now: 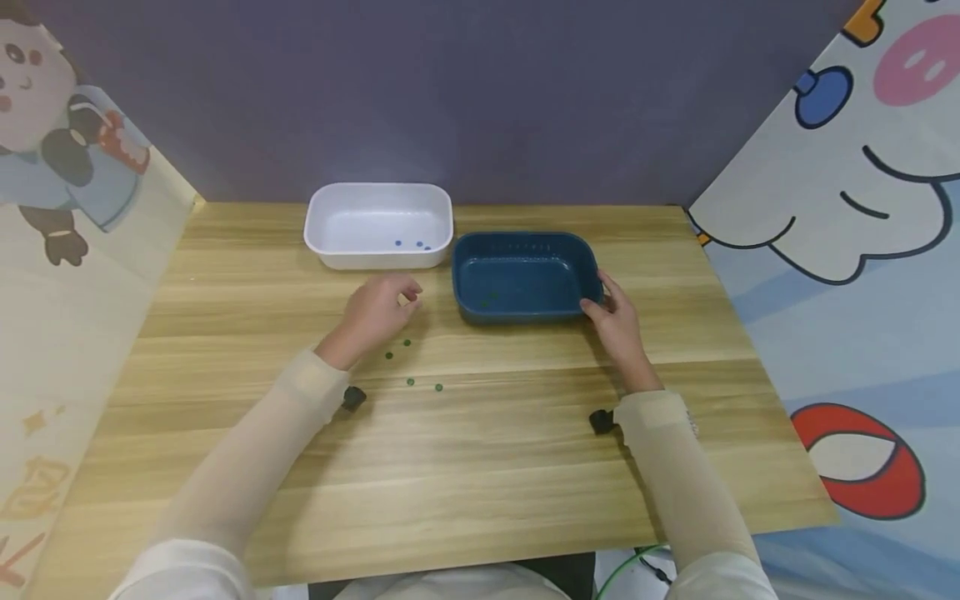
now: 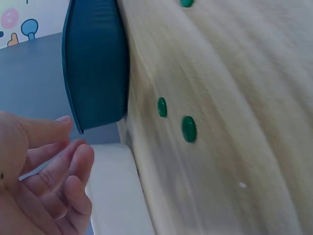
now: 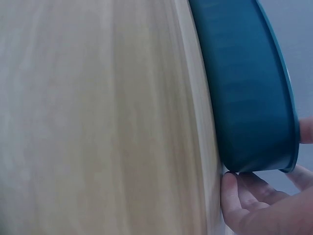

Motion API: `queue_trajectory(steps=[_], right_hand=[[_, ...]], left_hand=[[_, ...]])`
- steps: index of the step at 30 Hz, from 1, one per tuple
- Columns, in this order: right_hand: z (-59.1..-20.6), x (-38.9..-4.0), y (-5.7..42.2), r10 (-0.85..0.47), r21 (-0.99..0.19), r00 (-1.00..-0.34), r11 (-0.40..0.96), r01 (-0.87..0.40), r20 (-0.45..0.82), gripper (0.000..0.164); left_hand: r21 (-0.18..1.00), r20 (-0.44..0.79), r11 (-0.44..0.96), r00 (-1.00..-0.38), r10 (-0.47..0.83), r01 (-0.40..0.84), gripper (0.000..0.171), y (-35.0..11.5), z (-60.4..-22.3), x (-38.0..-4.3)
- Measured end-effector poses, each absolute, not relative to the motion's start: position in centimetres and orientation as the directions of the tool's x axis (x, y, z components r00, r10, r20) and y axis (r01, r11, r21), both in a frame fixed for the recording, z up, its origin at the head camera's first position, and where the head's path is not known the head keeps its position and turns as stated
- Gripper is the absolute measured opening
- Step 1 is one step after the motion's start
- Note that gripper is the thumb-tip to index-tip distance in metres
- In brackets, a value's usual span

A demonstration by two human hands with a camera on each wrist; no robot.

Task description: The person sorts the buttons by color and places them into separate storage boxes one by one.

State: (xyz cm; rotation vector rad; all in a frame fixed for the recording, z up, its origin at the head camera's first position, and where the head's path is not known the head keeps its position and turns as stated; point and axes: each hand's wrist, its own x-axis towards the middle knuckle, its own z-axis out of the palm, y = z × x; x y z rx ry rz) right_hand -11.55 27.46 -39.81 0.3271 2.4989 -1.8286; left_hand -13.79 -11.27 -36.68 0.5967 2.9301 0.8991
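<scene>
My left hand point(image 1: 381, 307) hovers above the table, just in front of the white bin, its fingers loosely bent. Nothing shows between thumb and fingers in the left wrist view. Several small green discs point(image 2: 189, 129) lie scattered on the wood nearer the person. At its right end, my right hand point(image 1: 617, 327) grips the dark blue bin point(image 1: 517, 318), with the thumb at the rim and fingers along the end wall point(image 3: 259, 98). Faint green bits point(image 1: 489, 298) show on that bin's floor.
Behind the left hand stands the white bin point(image 1: 375, 261), with three small blue pieces point(image 1: 419, 244) inside. It sits close beside the dark blue bin's left end. A grey-purple panel point(image 1: 465, 100) rises behind the wooden table point(image 1: 480, 475), with printed panels at both sides.
</scene>
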Motion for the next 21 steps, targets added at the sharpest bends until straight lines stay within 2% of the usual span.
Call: queue_trajectory(steps=[9, 13, 21], right_hand=[[-37.7, -10.4, 26.4, 0.134, -0.936, -0.981, 0.307, 0.175, -0.139, 0.067], [-38.5, -10.9, 26.8, 0.144, -0.939, -0.979, 0.292, 0.183, -0.146, 0.067], [-41.1, -11.9, 27.9, 0.152, -0.940, -0.981, 0.300, 0.164, -0.123, 0.067]], left_hand=[[0.496, -0.070, 0.811, -0.916, 0.394, 0.311, 0.014, -12.5, -37.5, -12.9], [0.463, -0.138, 0.830, -0.900, 0.413, 0.309, 0.009, -12.7, -37.8, -12.6], [0.430, -0.167, 0.844, -0.890, 0.424, 0.321, 0.011, -12.7, -38.1, -12.1]])
